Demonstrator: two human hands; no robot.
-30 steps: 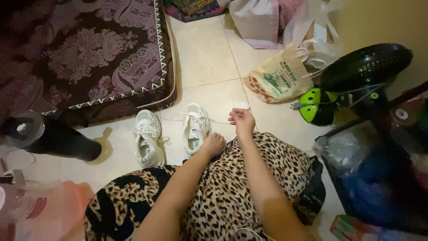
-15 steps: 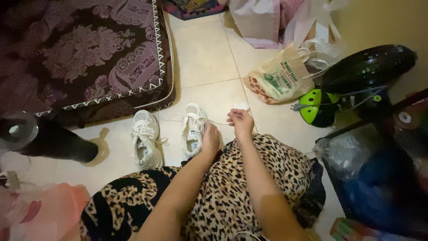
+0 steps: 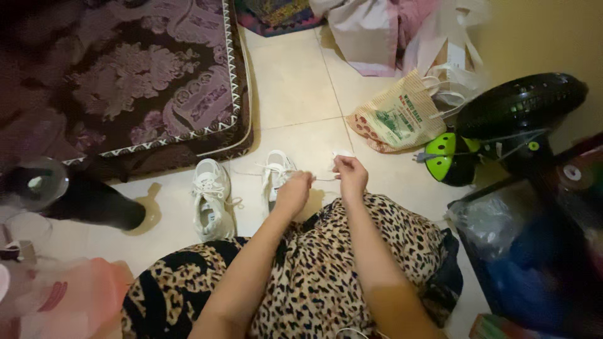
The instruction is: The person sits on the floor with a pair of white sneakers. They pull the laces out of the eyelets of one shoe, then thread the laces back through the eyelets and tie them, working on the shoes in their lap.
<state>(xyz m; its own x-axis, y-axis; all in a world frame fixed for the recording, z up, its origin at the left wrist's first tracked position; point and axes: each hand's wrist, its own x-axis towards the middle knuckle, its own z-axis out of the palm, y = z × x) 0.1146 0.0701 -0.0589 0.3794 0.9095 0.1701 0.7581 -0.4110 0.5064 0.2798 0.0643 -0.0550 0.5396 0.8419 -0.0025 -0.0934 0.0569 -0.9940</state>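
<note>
Two white sneakers stand on the tiled floor in front of my leopard-print lap. My left hand is over the right sneaker and pinches its white lace, which runs taut across to my right hand. My right hand grips the other end of that lace and a small white piece. The left sneaker lies apart to the left, its laces loose.
A purple patterned mattress fills the upper left. A black bottle lies at left. A printed plastic bag, a black and green fan and dark bags crowd the right side.
My left hand has risen from the sneaker's heel toward my right hand, and the lace between them is now pulled taut.
</note>
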